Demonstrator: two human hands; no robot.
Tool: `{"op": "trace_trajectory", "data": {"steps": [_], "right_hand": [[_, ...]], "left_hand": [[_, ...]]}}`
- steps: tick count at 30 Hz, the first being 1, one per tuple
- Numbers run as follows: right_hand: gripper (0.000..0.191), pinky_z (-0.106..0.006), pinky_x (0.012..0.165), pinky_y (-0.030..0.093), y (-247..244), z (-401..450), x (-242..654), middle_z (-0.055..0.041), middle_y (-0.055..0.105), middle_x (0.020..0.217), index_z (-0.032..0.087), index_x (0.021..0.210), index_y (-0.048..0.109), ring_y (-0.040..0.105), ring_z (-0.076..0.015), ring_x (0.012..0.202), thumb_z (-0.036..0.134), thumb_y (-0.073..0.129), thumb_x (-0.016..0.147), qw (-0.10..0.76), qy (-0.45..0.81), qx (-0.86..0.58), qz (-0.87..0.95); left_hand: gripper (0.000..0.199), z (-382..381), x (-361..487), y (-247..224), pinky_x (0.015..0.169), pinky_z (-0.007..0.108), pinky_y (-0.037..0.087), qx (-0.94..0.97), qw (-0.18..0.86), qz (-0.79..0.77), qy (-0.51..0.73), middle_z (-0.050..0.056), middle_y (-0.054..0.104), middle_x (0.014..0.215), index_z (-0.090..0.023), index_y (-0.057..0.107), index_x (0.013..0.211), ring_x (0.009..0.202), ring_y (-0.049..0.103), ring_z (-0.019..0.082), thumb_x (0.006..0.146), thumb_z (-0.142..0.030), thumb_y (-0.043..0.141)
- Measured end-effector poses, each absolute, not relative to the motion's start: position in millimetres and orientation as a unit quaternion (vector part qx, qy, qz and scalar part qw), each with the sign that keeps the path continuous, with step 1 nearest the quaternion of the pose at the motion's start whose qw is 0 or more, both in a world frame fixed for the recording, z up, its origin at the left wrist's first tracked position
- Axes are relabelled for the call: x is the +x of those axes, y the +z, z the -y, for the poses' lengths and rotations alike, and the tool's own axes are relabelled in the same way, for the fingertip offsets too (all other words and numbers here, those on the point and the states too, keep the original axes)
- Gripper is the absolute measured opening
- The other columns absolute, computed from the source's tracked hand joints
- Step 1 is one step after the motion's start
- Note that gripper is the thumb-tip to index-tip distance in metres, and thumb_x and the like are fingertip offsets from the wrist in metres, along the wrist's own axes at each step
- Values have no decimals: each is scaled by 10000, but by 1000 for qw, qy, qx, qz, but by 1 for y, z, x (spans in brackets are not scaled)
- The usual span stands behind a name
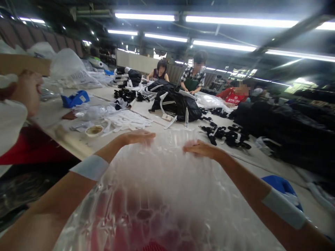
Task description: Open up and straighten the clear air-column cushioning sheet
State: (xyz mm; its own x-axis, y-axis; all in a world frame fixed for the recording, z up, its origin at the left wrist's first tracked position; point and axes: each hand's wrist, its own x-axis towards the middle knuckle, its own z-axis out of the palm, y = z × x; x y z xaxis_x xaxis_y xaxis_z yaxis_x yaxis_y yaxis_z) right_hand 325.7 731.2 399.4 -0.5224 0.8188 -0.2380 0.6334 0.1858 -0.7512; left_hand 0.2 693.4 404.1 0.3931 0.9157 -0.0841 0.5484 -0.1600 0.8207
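A broad sheet of clear air-cushion wrap (167, 181) spreads from the table's near side down over my front, with red showing through its lower part. My left hand (140, 137) grips its far left side, fingers blurred by motion. Opposite, my right hand (200, 148) pinches the far right side, thumb and fingers closed on the plastic. Between the two hands the far edge of the wrap stands slightly raised. Pale bands circle both my forearms.
Across the table (159, 127) lie black strapped bags (183, 104), black buckles (227, 136), white strips (128, 120), a small tub (94, 130) and blue holders (75, 99). Several co-workers stand around it. A co-worker's hand (27, 87) holds cardboard (24, 64) at left. Dark goods (288, 129) pile up at right.
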Motion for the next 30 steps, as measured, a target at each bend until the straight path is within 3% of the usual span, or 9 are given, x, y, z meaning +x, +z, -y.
{"op": "trace_trajectory", "data": {"steps": [3, 8, 16, 23, 30], "right_hand": [[599, -221, 509, 352, 396, -732, 339, -42, 655, 744, 161, 792, 757, 496, -109, 606, 718, 759, 571, 108, 419, -502, 749], [591, -226, 513, 378, 389, -736, 346, -43, 651, 742, 165, 752, 742, 516, -121, 618, 716, 777, 540, 105, 419, -519, 738], [591, -207, 495, 364, 385, -739, 357, -11, 593, 667, 163, 692, 706, 474, -88, 566, 720, 792, 515, 97, 436, -522, 726], [637, -229, 485, 362, 376, -737, 368, -9, 558, 638, 166, 674, 668, 459, -102, 557, 779, 754, 523, 82, 440, -529, 721], [678, -277, 527, 453, 367, -742, 381, -42, 613, 659, 180, 685, 680, 545, -152, 581, 832, 724, 504, 66, 411, -553, 721]], "left_hand": [[600, -675, -31, 381, 637, 259, 417, 679, 461, -515, 249, 42, 648, 715, -132, 661, 751, 676, 557, 163, 725, -731, 646], [474, -654, -56, 369, 599, 246, 413, 606, 527, -532, 268, 14, 639, 693, -156, 644, 752, 636, 548, 151, 590, -568, 812], [268, -641, -79, 369, 658, 234, 368, 619, 508, -528, 284, -25, 604, 644, -141, 650, 723, 657, 501, 126, 658, -379, 754], [243, -640, -84, 361, 679, 239, 364, 616, 514, -523, 289, -25, 618, 651, -132, 661, 733, 670, 502, 124, 659, -348, 743], [277, -639, -94, 349, 632, 235, 357, 586, 538, -535, 287, -20, 630, 650, -117, 692, 798, 638, 501, 116, 666, -349, 765]]}}
